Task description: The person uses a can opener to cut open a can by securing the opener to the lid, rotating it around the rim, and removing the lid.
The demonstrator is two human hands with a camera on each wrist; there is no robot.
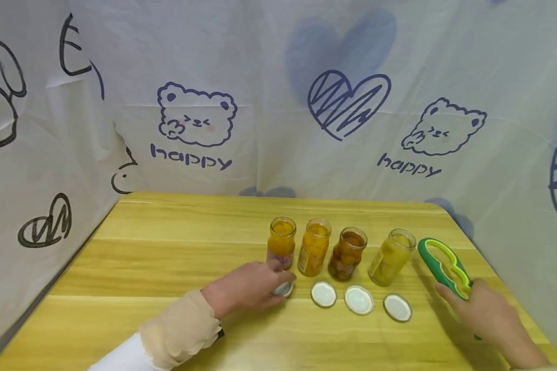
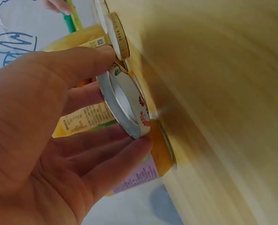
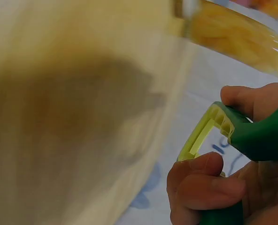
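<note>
My left hand (image 1: 248, 287) pinches a round jar lid (image 2: 141, 105) between thumb and fingers, its white inside facing my palm in the left wrist view. Just behind that hand stands an uncapped glass jar (image 1: 280, 242) of orange fruit with a purple label. On the right, my right hand (image 1: 489, 312) grips a green jar opener (image 1: 432, 265) with a yellow-green toothed inner edge. The opener is raised, its looped end beside a jar of pale yellow fruit (image 1: 390, 260); the two appear apart.
Between the outer jars stand another open jar of orange fruit (image 1: 313, 250) and one with dark brown contents (image 1: 347, 256). In front lie three lids, a left one (image 1: 324, 294), a middle one (image 1: 359, 300) and a right one (image 1: 397, 307), on the wooden table (image 1: 167, 247). A printed cloth (image 1: 269, 129) hangs behind.
</note>
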